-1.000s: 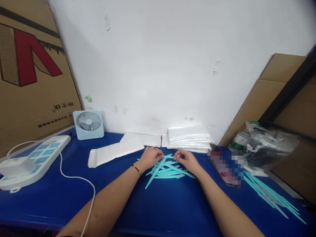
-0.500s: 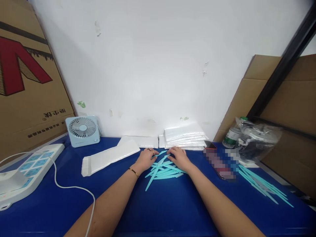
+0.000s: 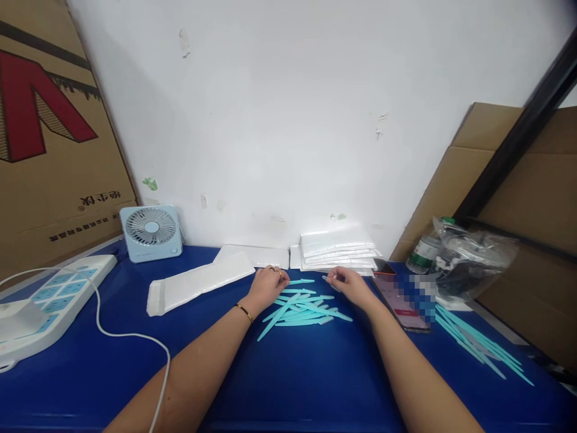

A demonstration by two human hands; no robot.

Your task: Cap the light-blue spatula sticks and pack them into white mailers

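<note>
A loose pile of thin turquoise plastic sticks (image 3: 300,308) lies on the blue table (image 3: 288,379) in front of me. My left hand (image 3: 265,285) rests at the pile's left edge, fingers curled and pinched on the end of one stick lying at the top of the pile. My right hand (image 3: 349,282) sits at the pile's right edge, thumb and fingers pinched on a small pale stick tip. A stack of white bags (image 3: 338,249) stands just behind my hands against the wall.
A long white bag (image 3: 198,282) lies left of my hands. A small fan (image 3: 151,231), a power strip (image 3: 49,297) with a white cable, a phone (image 3: 401,294), more turquoise sticks (image 3: 478,346), a bottle and a clear bag (image 3: 469,258) are around. Cardboard boxes flank both sides.
My hands have drawn apart from the middle of the pile to its left and right edges, and each now pinches a stick end. The camera view shifted slightly.
</note>
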